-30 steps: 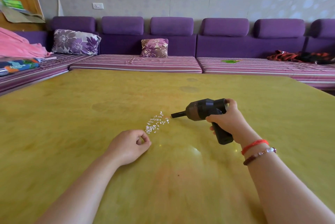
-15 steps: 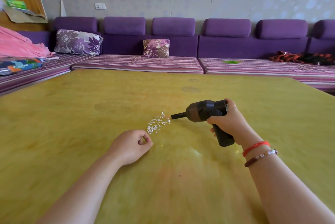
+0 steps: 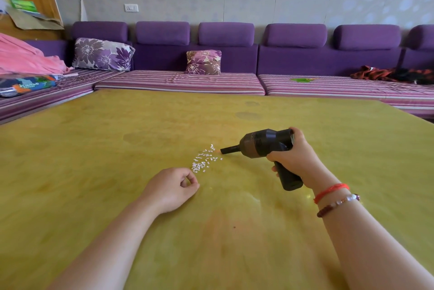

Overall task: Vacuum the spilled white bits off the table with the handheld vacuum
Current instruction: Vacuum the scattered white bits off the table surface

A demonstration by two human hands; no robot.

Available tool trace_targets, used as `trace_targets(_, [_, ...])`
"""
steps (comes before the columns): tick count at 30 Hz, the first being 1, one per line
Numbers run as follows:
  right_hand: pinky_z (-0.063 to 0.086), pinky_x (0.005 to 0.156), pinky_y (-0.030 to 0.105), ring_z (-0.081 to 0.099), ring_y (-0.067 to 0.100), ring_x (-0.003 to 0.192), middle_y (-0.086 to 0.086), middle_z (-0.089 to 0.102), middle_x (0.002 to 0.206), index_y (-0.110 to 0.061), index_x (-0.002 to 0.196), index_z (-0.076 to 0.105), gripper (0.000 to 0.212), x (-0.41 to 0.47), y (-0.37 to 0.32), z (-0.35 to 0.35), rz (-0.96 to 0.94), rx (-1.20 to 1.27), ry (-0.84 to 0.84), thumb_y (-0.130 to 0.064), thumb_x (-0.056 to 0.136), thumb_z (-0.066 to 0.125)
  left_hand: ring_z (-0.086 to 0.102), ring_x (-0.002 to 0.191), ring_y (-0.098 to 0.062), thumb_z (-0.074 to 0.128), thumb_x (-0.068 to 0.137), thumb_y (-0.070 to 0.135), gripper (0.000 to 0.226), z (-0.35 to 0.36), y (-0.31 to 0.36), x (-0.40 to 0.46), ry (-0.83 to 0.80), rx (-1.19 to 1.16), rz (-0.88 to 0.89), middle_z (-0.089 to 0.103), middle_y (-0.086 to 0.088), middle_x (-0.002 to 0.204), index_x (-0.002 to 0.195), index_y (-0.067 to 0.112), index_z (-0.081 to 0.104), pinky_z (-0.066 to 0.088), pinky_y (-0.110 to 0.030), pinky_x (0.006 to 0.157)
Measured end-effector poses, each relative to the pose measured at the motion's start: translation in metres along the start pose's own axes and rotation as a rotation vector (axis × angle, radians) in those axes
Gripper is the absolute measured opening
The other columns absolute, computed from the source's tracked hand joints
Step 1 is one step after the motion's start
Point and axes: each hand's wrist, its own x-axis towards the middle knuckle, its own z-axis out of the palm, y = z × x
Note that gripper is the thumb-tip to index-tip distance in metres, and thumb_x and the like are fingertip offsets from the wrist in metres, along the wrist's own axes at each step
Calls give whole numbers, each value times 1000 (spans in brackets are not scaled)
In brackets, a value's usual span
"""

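The right hand (image 3: 297,160) is wrapped round the grip of the handheld vacuum (image 3: 263,146), fingers curled about the black handle and thumb up behind the motor housing, so the tool points leftward with its narrow nozzle (image 3: 229,150) angled down toward the table (image 3: 94,160). The nozzle tip sits just beside the near-right edge of the white bits (image 3: 204,160), seemingly not quite among them; whether it touches the surface cannot be told from this angle. The bits lie in a small loose scatter running from near the nozzle back toward the left hand (image 3: 172,187), which rests on the table with its fingers loosely curled and holding nothing, its knuckles just short of the closest pieces. The risks from here look modest but real: the pieces seem light, so any exhaust or a quick sweep of the nozzle could scatter them wider across the smooth top rather than draw them in, and a nozzle held too high would likely leave the flat ones behind (they may cling to a glossy surface). The resting left hand could also brush the nearest bits if it shifts. Beyond the table runs a purple sofa (image 3: 225,59) with patterned cushions (image 3: 103,54).
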Motion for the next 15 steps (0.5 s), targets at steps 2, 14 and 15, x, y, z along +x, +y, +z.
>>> trace_targets(2, [53,47,29,66,20,58,3,56,91,-26,134,26,74,0,0,1,-2,-3,-5,-3,75,65,40,46,-8,60,84,31,22,0,0,0,0,1,1,48,8,47,63,32,54,31,-25,52])
trace_targets(14, [53,47,31,66,22,59,4,55,90,-26,136,25,76,1,-1,-5,30,-13,-26,-2,76,64,40,45,-6,60,84,31,23,0,0,1,-1,7,-2,47,8,47,62,33,53,30,-25,50])
trace_targets(15, [53,47,31,66,23,58,5,55,90,-25,135,25,75,2,-1,-6,36,-13,-27,-2,76,64,40,45,-6,60,84,31,23,0,0,1,0,5,-4,47,8,46,62,33,53,30,-25,50])
